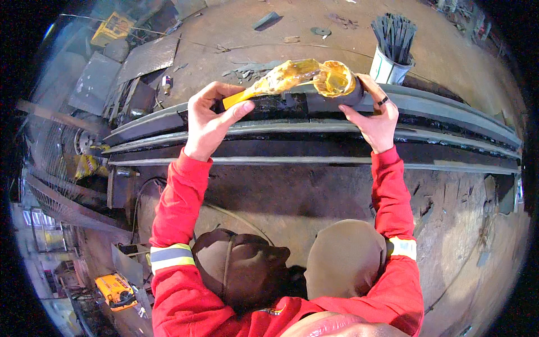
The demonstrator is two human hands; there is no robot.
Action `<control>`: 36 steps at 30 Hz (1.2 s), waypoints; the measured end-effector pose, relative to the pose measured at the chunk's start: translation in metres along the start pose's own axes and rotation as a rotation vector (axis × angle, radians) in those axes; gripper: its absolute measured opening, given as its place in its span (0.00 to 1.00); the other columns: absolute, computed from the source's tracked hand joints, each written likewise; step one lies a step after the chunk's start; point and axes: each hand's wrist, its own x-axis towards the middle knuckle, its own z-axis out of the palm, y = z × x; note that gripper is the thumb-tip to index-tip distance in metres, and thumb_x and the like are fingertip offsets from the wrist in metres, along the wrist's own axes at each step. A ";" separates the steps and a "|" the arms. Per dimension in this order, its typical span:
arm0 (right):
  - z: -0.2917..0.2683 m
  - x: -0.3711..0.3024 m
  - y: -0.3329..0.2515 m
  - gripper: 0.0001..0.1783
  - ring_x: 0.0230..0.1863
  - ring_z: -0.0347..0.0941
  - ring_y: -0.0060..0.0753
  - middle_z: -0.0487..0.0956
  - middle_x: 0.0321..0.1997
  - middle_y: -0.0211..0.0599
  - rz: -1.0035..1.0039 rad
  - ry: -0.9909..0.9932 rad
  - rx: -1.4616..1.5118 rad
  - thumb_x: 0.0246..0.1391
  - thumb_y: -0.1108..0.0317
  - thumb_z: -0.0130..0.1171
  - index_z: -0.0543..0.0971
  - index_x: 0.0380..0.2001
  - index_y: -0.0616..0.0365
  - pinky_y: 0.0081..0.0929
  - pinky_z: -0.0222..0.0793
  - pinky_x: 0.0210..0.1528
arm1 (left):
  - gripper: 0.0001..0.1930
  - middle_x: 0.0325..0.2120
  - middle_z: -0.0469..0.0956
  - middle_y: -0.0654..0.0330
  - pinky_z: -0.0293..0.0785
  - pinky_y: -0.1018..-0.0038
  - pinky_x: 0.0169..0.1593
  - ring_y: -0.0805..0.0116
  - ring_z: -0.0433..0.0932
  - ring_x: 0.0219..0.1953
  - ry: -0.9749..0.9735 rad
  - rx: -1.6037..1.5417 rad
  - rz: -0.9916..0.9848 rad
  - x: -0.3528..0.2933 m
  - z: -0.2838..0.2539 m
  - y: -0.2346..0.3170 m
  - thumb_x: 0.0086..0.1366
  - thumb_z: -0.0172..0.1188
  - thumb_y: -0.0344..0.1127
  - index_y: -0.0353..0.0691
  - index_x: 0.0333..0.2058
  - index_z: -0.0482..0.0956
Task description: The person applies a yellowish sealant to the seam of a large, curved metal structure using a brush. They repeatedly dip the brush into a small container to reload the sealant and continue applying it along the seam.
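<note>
My left hand (pixel 209 115) grips the yellow handle of a tool (pixel 234 99) held out level over the metal bars. Glossy amber paste coats the tool's far end, so its shape there is hidden. My right hand (pixel 377 115), with a dark ring on one finger, is wrapped round a small dark round tub (pixel 352 96) tilted toward the left. Amber paste (pixel 337 80) fills and smears the tub's mouth. The coated end of the tool reaches that mouth, with paste running between the two.
Long grey and black metal bars (pixel 314 149) lie crosswise below my hands. Beyond them stands a white bucket (pixel 388 69) of dark metal strips. Metal sheets (pixel 92 83) and a yellow crate (pixel 112 29) are at the far left. An orange machine (pixel 116 291) sits near left.
</note>
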 end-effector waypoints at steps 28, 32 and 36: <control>0.004 0.002 0.015 0.36 0.54 0.72 0.30 0.75 0.50 0.39 0.172 -0.023 0.090 0.40 0.67 0.77 0.74 0.52 0.70 0.28 0.67 0.59 | 0.06 0.22 0.61 0.68 0.53 0.79 0.27 0.79 0.56 0.23 0.302 -0.252 0.355 0.054 -0.087 0.119 0.69 0.55 0.30 0.32 0.36 0.73; 0.002 0.002 0.011 0.35 0.52 0.74 0.30 0.76 0.50 0.40 0.198 0.024 0.176 0.41 0.64 0.77 0.74 0.51 0.70 0.29 0.69 0.58 | 0.11 0.23 0.68 0.66 0.54 0.80 0.26 0.80 0.59 0.22 0.327 -0.289 0.325 0.026 -0.100 0.068 0.66 0.59 0.27 0.27 0.45 0.77; 0.009 0.004 0.011 0.35 0.50 0.75 0.30 0.77 0.49 0.39 0.203 -0.044 0.138 0.41 0.63 0.77 0.74 0.51 0.69 0.29 0.71 0.56 | 0.12 0.22 0.67 0.67 0.54 0.81 0.26 0.81 0.59 0.22 0.325 -0.263 0.282 0.025 -0.094 0.070 0.66 0.60 0.28 0.27 0.45 0.77</control>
